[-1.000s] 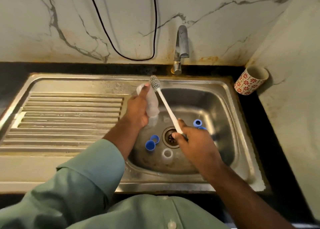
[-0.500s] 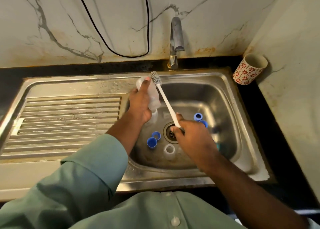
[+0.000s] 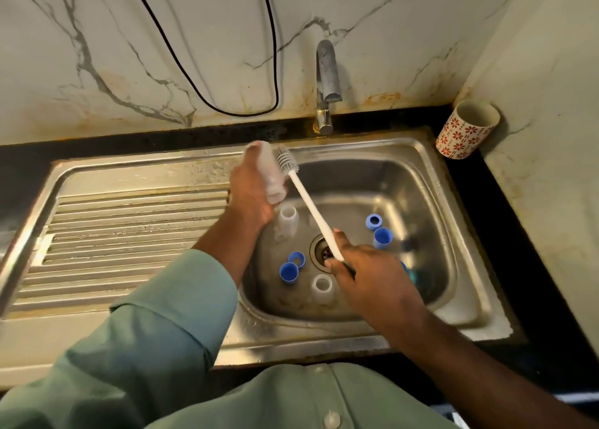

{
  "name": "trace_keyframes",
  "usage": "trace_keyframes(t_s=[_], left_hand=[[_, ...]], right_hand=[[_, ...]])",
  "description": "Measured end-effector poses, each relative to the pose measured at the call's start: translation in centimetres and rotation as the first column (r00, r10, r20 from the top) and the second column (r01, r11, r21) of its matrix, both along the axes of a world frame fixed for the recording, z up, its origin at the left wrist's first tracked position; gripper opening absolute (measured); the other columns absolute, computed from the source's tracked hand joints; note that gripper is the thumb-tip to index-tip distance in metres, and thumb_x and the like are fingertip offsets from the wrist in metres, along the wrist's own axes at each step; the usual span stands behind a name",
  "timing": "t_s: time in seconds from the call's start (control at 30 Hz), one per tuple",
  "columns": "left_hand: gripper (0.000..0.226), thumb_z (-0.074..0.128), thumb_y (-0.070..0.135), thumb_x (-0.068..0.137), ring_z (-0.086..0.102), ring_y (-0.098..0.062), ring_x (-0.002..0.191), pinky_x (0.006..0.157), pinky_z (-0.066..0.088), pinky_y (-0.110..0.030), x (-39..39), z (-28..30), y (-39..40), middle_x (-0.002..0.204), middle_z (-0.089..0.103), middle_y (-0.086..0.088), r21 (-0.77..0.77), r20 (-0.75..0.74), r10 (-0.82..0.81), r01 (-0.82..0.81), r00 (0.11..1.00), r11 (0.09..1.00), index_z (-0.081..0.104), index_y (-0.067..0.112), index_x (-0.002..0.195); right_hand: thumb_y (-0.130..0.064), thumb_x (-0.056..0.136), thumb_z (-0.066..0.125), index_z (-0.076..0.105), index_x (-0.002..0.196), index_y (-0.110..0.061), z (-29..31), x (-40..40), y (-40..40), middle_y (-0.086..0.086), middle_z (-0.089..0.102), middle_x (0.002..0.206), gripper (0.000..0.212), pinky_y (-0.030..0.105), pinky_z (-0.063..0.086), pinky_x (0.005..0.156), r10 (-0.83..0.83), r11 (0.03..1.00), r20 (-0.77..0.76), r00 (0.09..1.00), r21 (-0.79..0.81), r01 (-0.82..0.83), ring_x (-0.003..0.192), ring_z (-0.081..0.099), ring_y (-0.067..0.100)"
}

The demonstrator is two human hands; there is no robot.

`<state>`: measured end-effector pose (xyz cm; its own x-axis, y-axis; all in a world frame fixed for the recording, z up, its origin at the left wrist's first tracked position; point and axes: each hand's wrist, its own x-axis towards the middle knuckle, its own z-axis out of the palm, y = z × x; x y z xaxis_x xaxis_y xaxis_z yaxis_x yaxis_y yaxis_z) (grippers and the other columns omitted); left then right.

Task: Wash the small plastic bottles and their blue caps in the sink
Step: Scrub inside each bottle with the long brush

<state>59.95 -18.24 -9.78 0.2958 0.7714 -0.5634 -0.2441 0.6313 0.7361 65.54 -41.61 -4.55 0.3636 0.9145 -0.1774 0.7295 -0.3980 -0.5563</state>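
My left hand grips a small translucent plastic bottle over the left rim of the steel sink basin. My right hand holds the white handle of a bottle brush; its bristle head lies against the bottle's side. Two more open bottles stand in the basin, one under my left hand and one by my right hand. Two blue caps lie left of the drain, two more blue caps to its right.
A tap rises behind the basin, with no water visible. The ribbed draining board stretches left. A red-flowered cup stands at the back right corner. A black cable hangs on the marble wall.
The bottle in my left hand has tilted, so the bottle standing under it now shows. The brush head stays beside the held bottle. The view shifted slightly.
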Motion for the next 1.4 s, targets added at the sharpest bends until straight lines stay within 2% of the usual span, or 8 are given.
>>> trace_keyframes(t_s=[0.13, 0.2, 0.53, 0.73, 0.83, 1.03, 1.2, 1.4], left_hand=[[0.086, 0.079, 0.055, 0.072, 0.069, -0.030, 0.090, 0.070, 0.058, -0.041, -0.4, -0.8, -1.9, 0.115, 0.063, -0.019, 0.003, 0.154, -0.141, 0.142, 0.978, 0.990, 0.050, 0.012, 0.140], [0.070, 0.072, 0.052, 0.078, 0.067, -0.023, 0.075, 0.060, 0.057, -0.035, -1.6, -0.5, -0.7, 0.097, 0.062, -0.012, 0.043, 0.249, -0.117, 0.110, 0.961, 0.993, 0.054, 0.008, 0.129], [0.064, 0.080, 0.041, 0.079, 0.066, -0.033, 0.104, 0.059, 0.057, -0.034, -2.4, 2.0, 0.0, 0.117, 0.061, -0.013, 0.173, -0.002, 0.275, -0.271, 0.961, 0.947, 0.053, 0.012, 0.129], [0.052, 0.067, 0.049, 0.088, 0.063, -0.021, 0.088, 0.068, 0.055, -0.036, -1.4, 1.7, -2.1, 0.107, 0.063, -0.007, 0.047, -0.018, 0.032, -0.031, 0.999, 0.998, 0.054, 0.010, 0.120], [0.055, 0.064, 0.053, 0.088, 0.063, -0.018, 0.076, 0.058, 0.055, -0.032, -1.9, 2.8, -1.5, 0.094, 0.061, -0.004, -0.024, 0.114, 0.103, -0.101, 0.988, 0.995, 0.053, 0.010, 0.120], [0.072, 0.082, 0.045, 0.074, 0.064, -0.032, 0.106, 0.078, 0.060, -0.046, -0.4, 2.6, -4.2, 0.118, 0.062, -0.010, 0.072, -0.093, 0.167, -0.161, 0.982, 0.984, 0.050, 0.016, 0.132], [0.055, 0.079, 0.037, 0.082, 0.069, -0.025, 0.092, 0.059, 0.060, -0.035, -1.8, 2.9, -2.6, 0.108, 0.066, -0.007, 0.097, -0.119, 0.281, -0.270, 0.952, 0.958, 0.057, 0.014, 0.126], [0.052, 0.068, 0.048, 0.088, 0.068, -0.029, 0.099, 0.081, 0.059, -0.045, -1.7, 2.0, -3.1, 0.114, 0.068, -0.011, 0.056, -0.144, 0.214, -0.208, 0.966, 0.977, 0.058, 0.013, 0.126]], right_hand=[[-0.032, 0.101, 0.045, 0.034, 0.150, -0.023, -0.7, 1.1, 1.6, 0.005, 0.061, 0.086, 0.051, 0.040, 0.051, 0.073, -0.064, 0.995, 0.011, 0.998, 0.073, 0.063, 0.079, 0.060, 0.021], [-0.034, 0.101, 0.045, 0.031, 0.151, -0.025, -0.6, 0.5, 0.2, 0.003, 0.061, 0.091, 0.053, 0.038, 0.050, 0.077, -0.008, 0.999, 0.017, 1.000, 0.032, 0.008, 0.085, 0.059, 0.020], [-0.034, 0.099, 0.049, 0.047, 0.141, -0.025, -0.5, -0.1, -0.4, -0.017, 0.045, 0.067, 0.043, 0.021, 0.033, 0.066, 0.024, 0.997, -0.066, 0.997, 0.079, -0.019, 0.067, 0.042, 0.004], [-0.031, 0.098, 0.052, 0.045, 0.144, -0.029, -0.8, 0.6, 2.0, -0.010, 0.050, 0.069, 0.046, 0.025, 0.045, 0.063, -0.064, 0.988, -0.170, 0.983, 0.129, 0.086, 0.067, 0.052, 0.010], [-0.034, 0.099, 0.049, 0.039, 0.147, -0.029, -0.6, -0.6, -0.3, -0.006, 0.053, 0.083, 0.050, 0.030, 0.044, 0.072, 0.033, 0.994, -0.075, 0.997, 0.106, -0.025, 0.079, 0.053, 0.015], [-0.025, 0.097, 0.053, 0.051, 0.137, -0.028, -0.6, 0.4, 1.5, -0.026, 0.054, 0.058, 0.039, 0.014, 0.034, 0.055, -0.059, 0.984, -0.173, 0.983, 0.156, 0.086, 0.056, 0.049, -0.001], [-0.031, 0.098, 0.053, 0.049, 0.139, -0.029, -0.3, -0.3, -1.1, -0.016, 0.044, 0.056, 0.041, 0.016, 0.030, 0.055, 0.009, 0.996, -0.089, 0.996, 0.087, -0.001, 0.056, 0.040, 0.003], [-0.029, 0.099, 0.050, 0.046, 0.140, -0.030, -1.3, 0.1, 0.4, -0.015, 0.044, 0.064, 0.042, 0.025, 0.042, 0.063, 0.021, 0.997, -0.100, 0.995, 0.076, -0.014, 0.065, 0.048, 0.006]])
